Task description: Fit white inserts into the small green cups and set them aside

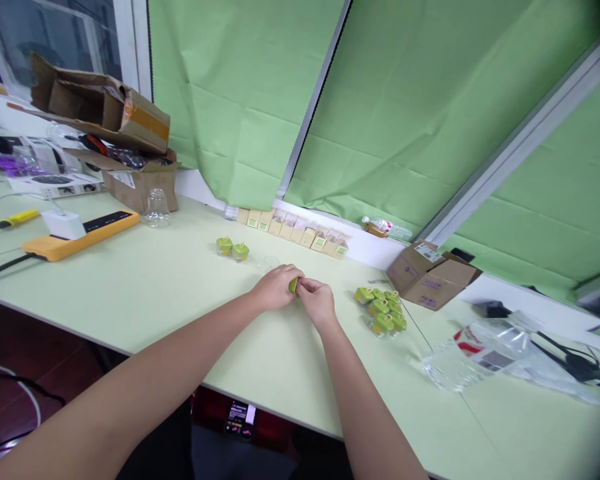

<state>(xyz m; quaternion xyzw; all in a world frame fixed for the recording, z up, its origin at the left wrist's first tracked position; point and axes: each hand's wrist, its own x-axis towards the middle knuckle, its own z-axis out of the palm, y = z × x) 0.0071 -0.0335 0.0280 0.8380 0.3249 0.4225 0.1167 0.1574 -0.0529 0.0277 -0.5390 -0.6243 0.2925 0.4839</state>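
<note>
Over the middle of the pale table (180,280), my left hand (276,288) and my right hand (319,300) meet around a small green lid (293,285). The left fingers are wrapped about it, and the right fingertips pinch its near side; whether a jar is under it is hidden. Just beyond my hands lies a clear plastic piece (269,263), hard to make out. Two small clear containers with green lids (232,249) stand to the left. Several more green-lidded containers (381,311) are grouped to the right, each lid with a pale loop on top.
A row of small cardboard boxes (295,230) lines the back edge. At left are an orange power strip (90,233), a clear cup (157,208) and open cartons (140,183). At right are a cardboard box (427,275) and a large plastic bottle (475,353). A phone (240,419) lies below the table edge.
</note>
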